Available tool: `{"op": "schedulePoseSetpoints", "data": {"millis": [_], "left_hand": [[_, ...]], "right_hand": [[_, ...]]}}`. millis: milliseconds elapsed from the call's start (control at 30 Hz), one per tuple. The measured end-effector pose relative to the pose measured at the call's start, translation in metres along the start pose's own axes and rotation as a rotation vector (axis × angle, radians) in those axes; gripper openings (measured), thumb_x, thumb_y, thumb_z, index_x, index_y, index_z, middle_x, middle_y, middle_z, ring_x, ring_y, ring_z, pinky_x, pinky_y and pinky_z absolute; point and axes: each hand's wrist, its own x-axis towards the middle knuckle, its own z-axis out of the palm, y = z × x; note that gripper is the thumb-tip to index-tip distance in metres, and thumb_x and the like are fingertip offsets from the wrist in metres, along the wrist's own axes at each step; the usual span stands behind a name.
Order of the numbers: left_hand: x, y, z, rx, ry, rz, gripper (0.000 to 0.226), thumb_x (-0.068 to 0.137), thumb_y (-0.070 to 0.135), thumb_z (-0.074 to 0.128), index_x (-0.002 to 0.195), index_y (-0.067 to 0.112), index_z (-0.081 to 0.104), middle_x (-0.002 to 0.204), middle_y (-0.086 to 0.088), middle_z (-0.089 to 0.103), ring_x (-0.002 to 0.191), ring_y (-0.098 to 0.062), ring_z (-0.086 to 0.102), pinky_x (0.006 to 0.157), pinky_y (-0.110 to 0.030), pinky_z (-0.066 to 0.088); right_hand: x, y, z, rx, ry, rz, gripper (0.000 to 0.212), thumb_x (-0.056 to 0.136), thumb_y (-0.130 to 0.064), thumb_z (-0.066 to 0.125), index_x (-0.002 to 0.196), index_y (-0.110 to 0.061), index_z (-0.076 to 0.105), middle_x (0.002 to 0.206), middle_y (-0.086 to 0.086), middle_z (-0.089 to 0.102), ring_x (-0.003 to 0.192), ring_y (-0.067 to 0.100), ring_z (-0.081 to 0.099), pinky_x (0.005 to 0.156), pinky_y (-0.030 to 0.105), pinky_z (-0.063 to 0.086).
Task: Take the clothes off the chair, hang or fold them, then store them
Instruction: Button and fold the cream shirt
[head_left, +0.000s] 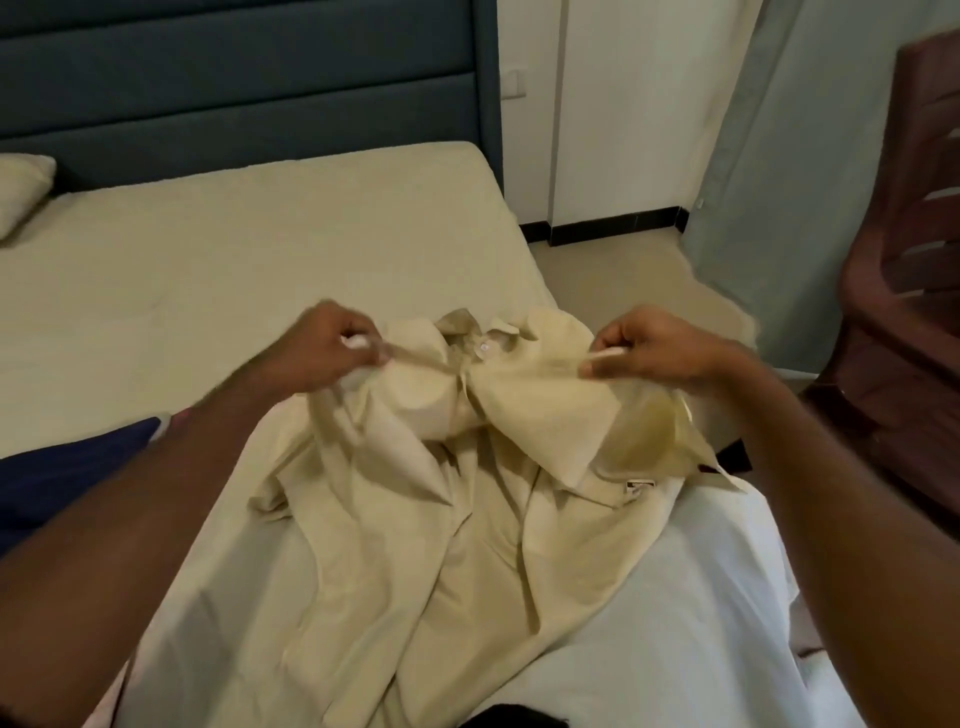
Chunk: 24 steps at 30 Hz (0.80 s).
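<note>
Head view: left hand (332, 345) and right hand (641, 348) pinch the limp, light cream shirt (457, 499) at 12 o'clock; grip its shoulders.

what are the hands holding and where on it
Both hold the cream shirt near its collar: left hand pinches one front edge, right hand the other.

Beyond the fingers (358, 343) the bed (234, 260) lies open. Right of them stands the chair (904, 291). A shirt (467, 493) heaps below.
</note>
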Motion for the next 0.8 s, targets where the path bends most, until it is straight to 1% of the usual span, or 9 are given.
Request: {"op": "schedulePoseSetpoints", "data": {"millis": [67, 133, 167, 233, 333, 433, 533, 667, 800], "left_hand": [[0.025, 0.019, -0.013, 0.03, 0.418, 0.029, 0.009, 0.084, 0.016, 0.076, 0.076, 0.017, 0.073, 0.074, 0.0, 0.072, 0.076, -0.017, 0.065, 0.064, -0.013, 0.04], [0.036, 0.049, -0.023, 0.032, 0.824, 0.108, 0.014, 0.087, 0.017, 0.067, 0.077, 0.007, 0.07, 0.073, -0.005, 0.066, 0.068, -0.014, 0.055, 0.061, -0.021, 0.035], [0.034, 0.067, -0.024, 0.031, 1.002, 0.166, 0.015, 0.087, 0.015, 0.062, 0.076, 0.005, 0.066, 0.071, -0.005, 0.062, 0.066, -0.012, 0.049, 0.061, -0.022, 0.032], [0.018, 0.095, -0.015, 0.018, 1.197, 0.284, 0.01, 0.086, 0.006, 0.058, 0.08, 0.001, 0.064, 0.073, -0.006, 0.058, 0.069, -0.009, 0.045, 0.064, -0.017, 0.03], [-0.023, 0.092, 0.046, 0.043, 1.034, 0.336, 0.013, 0.087, 0.008, 0.06, 0.091, 0.001, 0.069, 0.083, -0.012, 0.064, 0.075, -0.015, 0.054, 0.069, -0.018, 0.038], [-0.074, 0.055, 0.127, 0.166, 0.625, 0.117, 0.023, 0.087, 0.026, 0.056, 0.096, 0.014, 0.074, 0.087, -0.008, 0.067, 0.076, -0.033, 0.065, 0.062, -0.038, 0.053], [-0.119, 0.036, 0.175, 0.139, 0.379, -0.05, 0.016, 0.084, 0.029, 0.061, 0.09, 0.023, 0.074, 0.083, 0.003, 0.07, 0.075, -0.027, 0.068, 0.06, -0.037, 0.054], [-0.15, 0.041, 0.197, -0.065, 0.339, -0.216, 0.011, 0.085, 0.033, 0.069, 0.091, 0.024, 0.072, 0.081, 0.013, 0.066, 0.077, -0.011, 0.063, 0.068, -0.032, 0.048], [-0.151, 0.058, 0.203, -0.408, 0.379, -0.338, 0.023, 0.093, 0.04, 0.063, 0.076, 0.025, 0.065, 0.069, 0.014, 0.064, 0.069, -0.003, 0.059, 0.066, -0.028, 0.045]], "right_hand": [[0.025, -0.02, -0.007, -0.082, 0.476, -0.083, 0.017, 0.092, -0.03, 0.074, 0.081, -0.017, 0.075, 0.068, -0.014, 0.066, 0.063, 0.001, 0.058, 0.069, 0.027, 0.046], [0.033, -0.054, -0.009, -0.017, 0.981, -0.236, 0.019, 0.093, -0.029, 0.069, 0.09, -0.012, 0.076, 0.076, -0.01, 0.067, 0.069, 0.003, 0.06, 0.07, 0.019, 0.048], [0.03, -0.072, -0.006, 0.005, 1.151, -0.322, 0.019, 0.094, -0.027, 0.067, 0.091, -0.01, 0.075, 0.077, -0.008, 0.067, 0.07, 0.003, 0.059, 0.068, 0.012, 0.045], [0.017, -0.093, 0.012, 0.016, 1.297, -0.411, 0.016, 0.097, -0.02, 0.063, 0.095, -0.007, 0.072, 0.078, -0.006, 0.066, 0.069, 0.006, 0.057, 0.064, 0.009, 0.038], [-0.006, -0.08, 0.079, 0.039, 1.131, -0.282, 0.013, 0.1, -0.021, 0.057, 0.106, -0.014, 0.067, 0.081, 0.002, 0.07, 0.069, 0.019, 0.062, 0.064, 0.029, 0.049], [-0.031, -0.039, 0.157, -0.195, 0.572, 0.109, 0.018, 0.097, -0.029, 0.052, 0.104, -0.022, 0.067, 0.086, 0.01, 0.072, 0.082, 0.038, 0.066, 0.069, 0.041, 0.054], [-0.055, -0.017, 0.191, -0.217, 0.165, 0.284, 0.019, 0.091, -0.027, 0.056, 0.101, -0.026, 0.073, 0.101, 0.005, 0.069, 0.096, 0.03, 0.066, 0.08, 0.036, 0.055], [-0.066, -0.01, 0.194, -0.205, 0.182, 0.193, 0.013, 0.089, -0.031, 0.069, 0.093, -0.021, 0.076, 0.104, 0.003, 0.058, 0.098, 0.02, 0.055, 0.085, 0.034, 0.051], [-0.079, -0.008, 0.197, 0.036, 0.197, 0.175, 0.01, 0.087, -0.03, 0.074, 0.082, -0.023, 0.077, 0.077, -0.01, 0.068, 0.072, 0.007, 0.062, 0.069, 0.021, 0.048]]}}
